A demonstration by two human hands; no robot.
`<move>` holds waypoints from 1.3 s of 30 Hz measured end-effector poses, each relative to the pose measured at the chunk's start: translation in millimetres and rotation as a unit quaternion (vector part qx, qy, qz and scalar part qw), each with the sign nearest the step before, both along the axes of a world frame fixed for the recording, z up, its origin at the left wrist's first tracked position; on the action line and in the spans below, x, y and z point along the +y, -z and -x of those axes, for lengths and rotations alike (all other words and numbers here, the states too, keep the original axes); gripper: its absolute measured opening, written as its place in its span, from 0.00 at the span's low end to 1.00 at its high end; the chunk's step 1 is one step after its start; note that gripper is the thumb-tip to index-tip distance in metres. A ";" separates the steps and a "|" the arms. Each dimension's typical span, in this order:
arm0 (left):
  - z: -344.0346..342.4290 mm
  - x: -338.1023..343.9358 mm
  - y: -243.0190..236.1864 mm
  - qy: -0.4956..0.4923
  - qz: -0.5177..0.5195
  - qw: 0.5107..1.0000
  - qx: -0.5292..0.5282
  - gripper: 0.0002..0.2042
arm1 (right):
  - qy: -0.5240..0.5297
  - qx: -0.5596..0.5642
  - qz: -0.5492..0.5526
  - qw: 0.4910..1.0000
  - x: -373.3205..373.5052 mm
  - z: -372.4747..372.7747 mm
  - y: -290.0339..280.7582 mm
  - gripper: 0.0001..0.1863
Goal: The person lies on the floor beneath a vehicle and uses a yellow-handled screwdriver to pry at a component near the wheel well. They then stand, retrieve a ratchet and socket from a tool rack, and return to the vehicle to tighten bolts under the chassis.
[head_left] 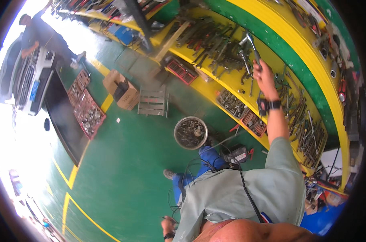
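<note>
My right hand [264, 76] is raised over the yellow shelf [231, 86], its fingers wrapped round a ratchet wrench [254, 46]. The ratchet's bright metal head points up and away from me, and its grip disappears into my fist. Many wrenches [215, 48] lie in rows on the shelf beneath and beside this hand. Low in the view, my left hand [168, 226] hangs by my side with curled fingers. Something thin and dark shows at its fingertips, too small to name.
A round metal basin [191, 133] of small parts stands on the green floor, near a grey stool [153, 101] and a cardboard box [120, 89]. Red socket cases [87, 115] lie farther left. A black cable hangs down my front. Another person [46, 38] stands by a white car.
</note>
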State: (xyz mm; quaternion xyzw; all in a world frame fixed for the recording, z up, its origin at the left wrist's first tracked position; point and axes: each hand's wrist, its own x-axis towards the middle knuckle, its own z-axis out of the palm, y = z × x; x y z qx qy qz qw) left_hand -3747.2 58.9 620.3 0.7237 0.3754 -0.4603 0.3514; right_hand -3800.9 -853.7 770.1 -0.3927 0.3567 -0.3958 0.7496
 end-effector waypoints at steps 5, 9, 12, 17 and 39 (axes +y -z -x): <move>-93.6 -2.6 1.3 -0.043 -0.009 0.974 -0.223 0.12 | -0.166 -0.079 -0.018 0.983 206.3 -99.0 -85.5 0.16; -192.8 -16.9 -44.8 -0.037 0.092 0.948 -0.303 0.18 | -0.384 -0.050 -0.090 0.918 355.7 -207.5 -94.1 0.11; -263.7 -1.6 -96.0 -0.053 0.191 0.919 -0.340 0.14 | -0.510 -0.137 -0.191 0.828 471.8 -261.9 -88.4 0.13; -322.0 35.2 -209.7 -0.062 0.299 0.846 -0.437 0.15 | -0.668 -0.181 -0.236 0.682 626.3 -344.0 -96.2 0.15; -585.9 287.0 -249.5 -0.353 0.512 0.607 -0.494 0.13 | -0.879 -0.061 0.046 0.470 993.5 -685.9 -62.4 0.09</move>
